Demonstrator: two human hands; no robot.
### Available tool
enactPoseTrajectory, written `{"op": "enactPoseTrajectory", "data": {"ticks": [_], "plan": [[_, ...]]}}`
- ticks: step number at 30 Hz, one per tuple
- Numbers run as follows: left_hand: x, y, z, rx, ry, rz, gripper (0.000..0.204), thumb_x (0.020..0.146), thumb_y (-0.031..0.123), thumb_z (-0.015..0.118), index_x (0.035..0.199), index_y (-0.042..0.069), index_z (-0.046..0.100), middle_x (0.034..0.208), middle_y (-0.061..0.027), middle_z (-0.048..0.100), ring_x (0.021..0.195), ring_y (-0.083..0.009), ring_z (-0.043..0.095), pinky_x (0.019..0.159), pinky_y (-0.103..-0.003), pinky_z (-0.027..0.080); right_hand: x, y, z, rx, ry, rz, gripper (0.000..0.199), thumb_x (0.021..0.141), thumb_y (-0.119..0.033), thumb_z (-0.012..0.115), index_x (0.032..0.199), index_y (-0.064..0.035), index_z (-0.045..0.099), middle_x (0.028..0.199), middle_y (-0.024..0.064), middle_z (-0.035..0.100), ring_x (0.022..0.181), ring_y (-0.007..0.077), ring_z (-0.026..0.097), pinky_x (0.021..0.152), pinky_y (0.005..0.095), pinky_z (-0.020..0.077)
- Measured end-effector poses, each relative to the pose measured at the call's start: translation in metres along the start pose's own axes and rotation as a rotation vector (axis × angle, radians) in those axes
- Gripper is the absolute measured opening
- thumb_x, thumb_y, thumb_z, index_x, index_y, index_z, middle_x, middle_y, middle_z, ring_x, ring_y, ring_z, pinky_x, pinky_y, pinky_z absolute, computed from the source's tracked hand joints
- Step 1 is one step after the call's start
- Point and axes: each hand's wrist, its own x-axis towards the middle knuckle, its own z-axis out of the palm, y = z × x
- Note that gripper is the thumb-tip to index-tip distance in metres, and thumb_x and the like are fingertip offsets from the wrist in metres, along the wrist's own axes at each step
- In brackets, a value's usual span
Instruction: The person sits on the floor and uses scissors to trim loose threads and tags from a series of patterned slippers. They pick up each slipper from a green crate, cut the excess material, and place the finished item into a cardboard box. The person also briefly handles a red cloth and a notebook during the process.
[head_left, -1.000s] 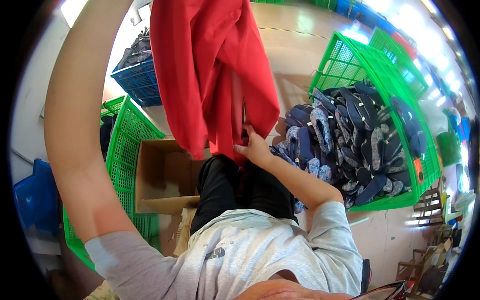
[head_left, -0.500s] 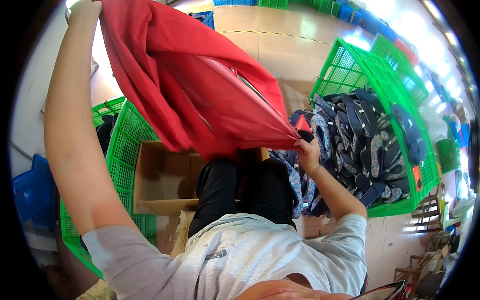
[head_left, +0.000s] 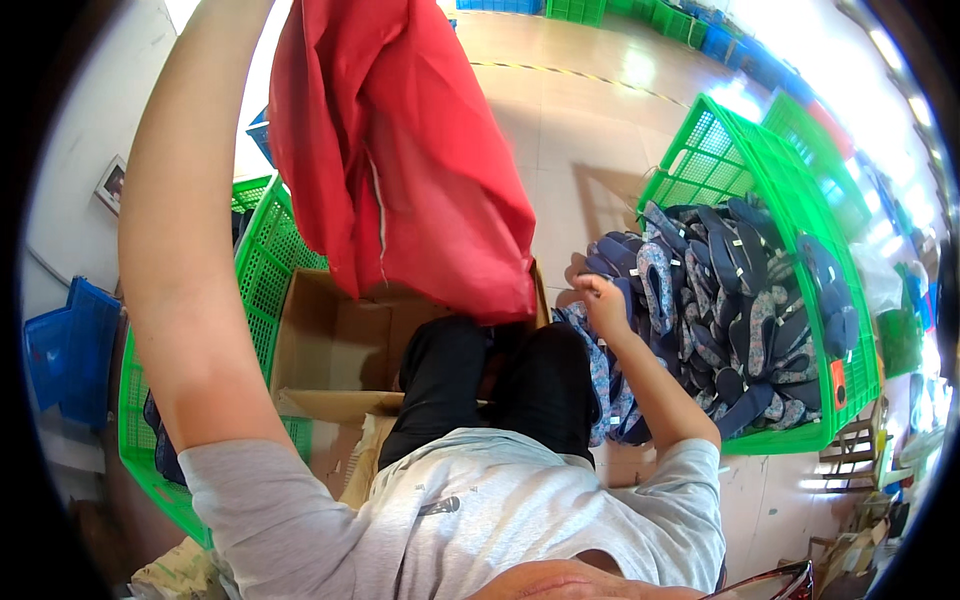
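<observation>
A large piece of red cloth (head_left: pixel 430 170) with a pale strip or seam down its middle hangs in front of me, over the cardboard box. My left arm is raised beside it and runs out past the top edge, so the left hand and its hold cannot be seen. Right of the cloth, apart from it, is my right hand (head_left: pixel 606 308). Its fingers are curled in, with nothing visible in them. That hand is nearest to a heap of curved padded fabric pieces (head_left: pixel 700 300), dark navy and flower-patterned, spilling from a tipped green crate (head_left: pixel 790 180).
An open cardboard box (head_left: pixel 335 400) stands at my knees. Left of it is another green crate (head_left: pixel 262 280) holding dark pieces. A blue plastic bin (head_left: pixel 75 350) is at the far left, and wooden stools (head_left: pixel 855 440) stand at the right.
My right hand has let go of the red cloth's lower corner. The cloth has dropped from a slanting stretch to hang down. My left hand has passed out of view at the top.
</observation>
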Motion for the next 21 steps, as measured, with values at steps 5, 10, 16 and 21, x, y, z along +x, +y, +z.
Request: {"op": "enactPoseTrajectory", "data": {"ticks": [5, 10, 16, 21], "plan": [[-0.031, -0.019, 0.042, -0.132, -0.238, -0.173, 0.027, 0.095, 0.010, 0.058, 0.121, 0.002, 0.059, 0.120, -0.0166, 0.065, 0.111, -0.0284, 0.063, 0.100, -0.044, 0.052, 0.051, -0.071, -0.013, 0.259, 0.065, -0.064, 0.024, 0.091, -0.013, 0.068, 0.113, -0.0024, 0.068, 0.095, 0.0042, 0.069, 0.083, 0.0102, 0.061, 0.074, 0.0250, 0.0489], [-0.053, -0.031, 0.093, -0.064, -0.501, -0.031, 0.027, 0.093, 0.006, 0.062, 0.118, 0.001, 0.059, 0.116, -0.0139, 0.066, 0.106, -0.0248, 0.065, 0.099, -0.041, 0.052, 0.082, -0.148, -0.022, 0.432, 0.018, -0.266, 0.058, 0.084, -0.022, 0.077, 0.134, -0.0021, 0.054, 0.133, 0.0110, 0.058, 0.123, 0.0188, 0.055, 0.102, 0.0341, 0.0443], [-0.085, -0.046, 0.155, -0.291, -0.716, -0.249, 0.024, 0.094, 0.006, 0.062, 0.116, -0.001, 0.059, 0.115, -0.0132, 0.067, 0.106, -0.0235, 0.065, 0.099, -0.037, 0.052, 0.081, -0.212, -0.042, 0.472, -0.155, -0.488, 0.072, 0.078, -0.028, 0.084, 0.137, -0.0025, 0.052, 0.138, 0.0109, 0.055, 0.130, 0.0229, 0.050, 0.106, 0.0391, 0.0416], [-0.093, -0.058, 0.154, -0.404, -0.695, -0.335, 0.023, 0.095, 0.007, 0.060, 0.118, 0.000, 0.060, 0.114, -0.0132, 0.067, 0.105, -0.0232, 0.066, 0.098, -0.036, 0.053, 0.072, -0.225, -0.034, 0.619, -0.399, -0.594, 0.073, 0.077, -0.028, 0.085, 0.137, -0.0025, 0.052, 0.135, 0.0089, 0.057, 0.127, 0.0213, 0.052, 0.105, 0.0390, 0.0428]]}}
